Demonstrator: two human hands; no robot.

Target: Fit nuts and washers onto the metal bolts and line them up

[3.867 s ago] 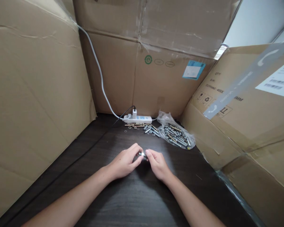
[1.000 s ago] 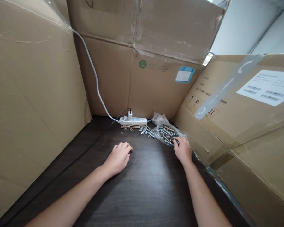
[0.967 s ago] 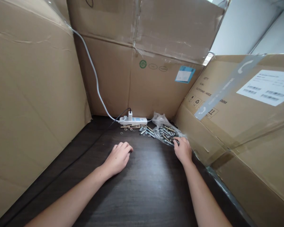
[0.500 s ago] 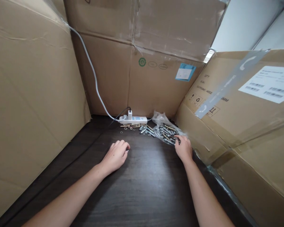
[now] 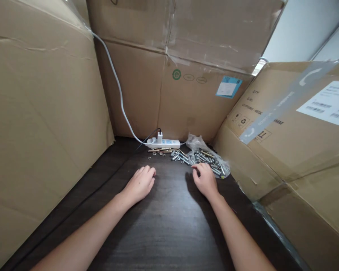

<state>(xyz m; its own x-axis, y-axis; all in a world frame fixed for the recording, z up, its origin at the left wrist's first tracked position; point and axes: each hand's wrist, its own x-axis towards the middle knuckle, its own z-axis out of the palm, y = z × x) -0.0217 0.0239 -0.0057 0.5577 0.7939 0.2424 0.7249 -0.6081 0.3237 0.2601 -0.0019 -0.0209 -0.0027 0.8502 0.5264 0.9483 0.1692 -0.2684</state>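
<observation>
By bolt bag (image 5: pixel 197 142), R hand (image 5: pixel 205 181), shifted L vs prev

Shiny metal bolts (image 5: pixel 215 170) gleam inside a clear, crinkled plastic bag (image 5: pixel 196 141), right of center, on a wood-grained counter (image 5: pixel 164 229) with a soft sheen; creased, matt cardboard (image 5: pixel 135 90) spans the upper frame.

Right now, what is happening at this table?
A person's right hand is just in front of a clear bag of bolts on a dark table; the left hand, fingers curled, is farther left. I cannot tell whether either hand holds anything. Loose bolts and small rings lie left of the bag, in front of a white power strip.
</observation>
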